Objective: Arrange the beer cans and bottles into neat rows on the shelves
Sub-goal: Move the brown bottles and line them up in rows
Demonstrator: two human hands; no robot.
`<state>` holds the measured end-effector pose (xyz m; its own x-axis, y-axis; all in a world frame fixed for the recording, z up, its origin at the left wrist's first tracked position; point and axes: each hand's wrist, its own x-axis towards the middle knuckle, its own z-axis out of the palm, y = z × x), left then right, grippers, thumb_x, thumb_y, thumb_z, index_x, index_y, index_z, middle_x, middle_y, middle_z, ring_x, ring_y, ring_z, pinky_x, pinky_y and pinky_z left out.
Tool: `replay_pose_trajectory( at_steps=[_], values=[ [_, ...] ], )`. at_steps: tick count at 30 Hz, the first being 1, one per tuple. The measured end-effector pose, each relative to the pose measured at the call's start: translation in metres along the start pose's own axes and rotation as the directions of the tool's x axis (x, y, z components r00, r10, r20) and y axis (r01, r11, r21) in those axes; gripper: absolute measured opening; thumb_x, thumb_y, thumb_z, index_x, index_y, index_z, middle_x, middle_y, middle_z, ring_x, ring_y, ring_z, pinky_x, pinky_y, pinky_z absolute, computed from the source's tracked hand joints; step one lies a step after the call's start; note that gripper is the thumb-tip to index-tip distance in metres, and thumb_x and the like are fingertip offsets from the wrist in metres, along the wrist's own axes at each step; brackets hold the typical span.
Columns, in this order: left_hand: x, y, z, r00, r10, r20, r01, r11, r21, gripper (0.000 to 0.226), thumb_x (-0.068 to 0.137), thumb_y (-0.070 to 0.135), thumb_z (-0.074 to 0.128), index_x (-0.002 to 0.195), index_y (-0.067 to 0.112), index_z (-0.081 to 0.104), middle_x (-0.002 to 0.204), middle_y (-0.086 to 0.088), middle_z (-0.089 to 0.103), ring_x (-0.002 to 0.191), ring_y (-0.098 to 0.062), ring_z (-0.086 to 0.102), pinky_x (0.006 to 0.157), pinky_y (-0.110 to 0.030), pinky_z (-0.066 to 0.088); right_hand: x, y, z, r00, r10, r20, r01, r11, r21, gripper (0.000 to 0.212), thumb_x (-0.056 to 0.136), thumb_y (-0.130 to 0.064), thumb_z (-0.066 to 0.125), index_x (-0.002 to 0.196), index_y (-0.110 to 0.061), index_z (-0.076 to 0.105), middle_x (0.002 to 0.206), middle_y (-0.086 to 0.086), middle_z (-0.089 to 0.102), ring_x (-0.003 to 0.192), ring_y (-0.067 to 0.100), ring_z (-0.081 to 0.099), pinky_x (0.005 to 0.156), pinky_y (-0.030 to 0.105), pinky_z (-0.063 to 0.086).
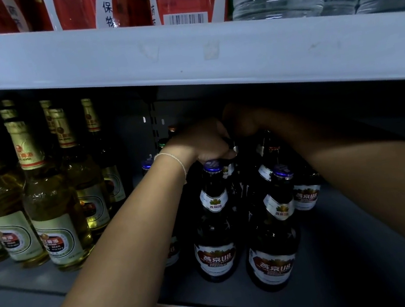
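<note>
While both my arms reach deep under the upper shelf (183,52), my left hand (202,143) curls down over the top of a dark Yanjing U8 bottle (212,229) in the cluster on the lower shelf (350,249), fingers wrapped around a neck just behind its purple cap (212,165). My right hand (241,122) sits in shadow beside it; I cannot tell whether it grips anything. Another U8 bottle (272,242) stands at the front right, more behind it, and pale gold-foiled bottles (47,199) line the left. These are full glass: heavy, rigid, breakable, likely slick on the label. I judge the neck below the cap the safest hold, sliding each upright rather than lifting.
</note>
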<state>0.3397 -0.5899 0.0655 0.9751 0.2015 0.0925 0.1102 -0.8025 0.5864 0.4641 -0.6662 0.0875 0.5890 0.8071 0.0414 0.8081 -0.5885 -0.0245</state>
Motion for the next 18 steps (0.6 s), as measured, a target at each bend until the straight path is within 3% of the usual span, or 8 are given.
replay_pose_trajectory(
  at_steps=[4,7,9,11,13,14,16,18],
  values=[
    [-0.002,-0.001,-0.002,1.0,-0.017,0.002,0.017,1.0,-0.019,0.019,0.083,0.016,0.073,0.1,0.009,0.071,0.095,-0.012,0.073,0.086,-0.03,0.071,0.083,-0.046,0.058,0.001,0.003,-0.001,0.999,-0.009,0.035,0.009,1.0,-0.002,0.016,0.091,-0.005,0.058,0.098,0.006,0.068,0.095,0.02,0.065,0.08,0.027,0.06,0.072,0.037,0.047],
    [-0.004,0.0,-0.004,0.999,-0.028,0.025,0.028,0.999,-0.022,0.021,0.084,0.017,0.073,0.104,0.01,0.07,0.099,-0.011,0.073,0.088,-0.029,0.071,0.084,-0.044,0.058,-0.007,0.008,-0.009,1.0,-0.027,-0.007,0.027,0.999,0.04,0.018,0.089,-0.006,0.062,0.102,0.003,0.071,0.102,0.02,0.07,0.094,0.034,0.067,0.084,0.045,0.053],
    [-0.005,0.001,-0.005,0.998,-0.039,0.042,0.04,0.999,-0.019,0.021,0.084,0.017,0.073,0.105,0.012,0.069,0.101,-0.01,0.072,0.087,-0.027,0.07,0.082,-0.042,0.059,-0.017,0.013,-0.017,0.999,-0.024,-0.033,0.026,0.997,0.066,0.017,0.09,-0.014,0.066,0.101,-0.003,0.073,0.1,0.012,0.071,0.091,0.028,0.066,0.08,0.039,0.053],
    [-0.003,0.004,-0.006,0.997,-0.056,0.053,0.057,0.998,-0.009,0.02,0.084,0.018,0.074,0.102,0.016,0.067,0.096,-0.007,0.071,0.078,-0.021,0.068,0.066,-0.034,0.06,-0.032,0.017,-0.024,1.0,-0.011,-0.005,0.011,0.997,0.076,0.021,0.092,-0.019,0.065,0.102,-0.001,0.072,0.099,0.012,0.07,0.085,0.024,0.062,0.071,0.032,0.047],
    [-0.004,0.011,-0.008,0.996,-0.062,0.056,0.061,0.998,0.015,0.023,0.083,0.024,0.075,0.103,0.02,0.064,0.095,-0.004,0.068,0.072,-0.015,0.062,0.052,-0.025,0.051,-0.046,0.017,-0.029,0.999,0.025,0.021,-0.027,0.994,0.102,0.026,0.095,-0.016,0.061,0.11,0.004,0.068,0.111,0.021,0.068,0.096,0.034,0.063,0.079,0.04,0.049],
    [-0.004,0.015,-0.01,0.997,-0.055,0.047,0.053,0.998,0.034,0.027,0.083,0.027,0.075,0.107,0.021,0.063,0.101,-0.004,0.068,0.078,-0.016,0.062,0.056,-0.024,0.051,-0.053,0.016,-0.031,0.997,0.057,0.05,-0.062,0.992,0.11,0.029,0.096,-0.013,0.057,0.116,0.007,0.065,0.118,0.024,0.065,0.106,0.039,0.061,0.088,0.044,0.047],
    [-0.006,0.027,-0.011,1.0,0.004,-0.021,0.0,0.984,0.177,0.035,0.085,0.032,0.072,0.117,0.019,0.062,0.118,-0.003,0.065,0.1,-0.02,0.062,0.079,-0.028,0.052,-0.065,0.012,-0.034,0.985,0.13,0.117,-0.143,0.985,0.102,0.034,0.1,-0.009,0.048,0.126,0.011,0.057,0.131,0.028,0.056,0.12,0.041,0.052,0.1,0.043,0.038],
    [-0.011,0.045,-0.01,0.992,0.091,-0.088,-0.064,0.96,0.274,0.038,0.088,0.033,0.067,0.122,0.016,0.062,0.126,-0.003,0.063,0.114,-0.021,0.057,0.095,-0.029,0.045,-0.077,0.009,-0.037,0.976,0.177,0.126,-0.188,0.979,0.082,0.038,0.102,-0.01,0.043,0.132,0.013,0.049,0.139,0.029,0.049,0.127,0.041,0.046,0.102,0.038,0.033]
  ],
)
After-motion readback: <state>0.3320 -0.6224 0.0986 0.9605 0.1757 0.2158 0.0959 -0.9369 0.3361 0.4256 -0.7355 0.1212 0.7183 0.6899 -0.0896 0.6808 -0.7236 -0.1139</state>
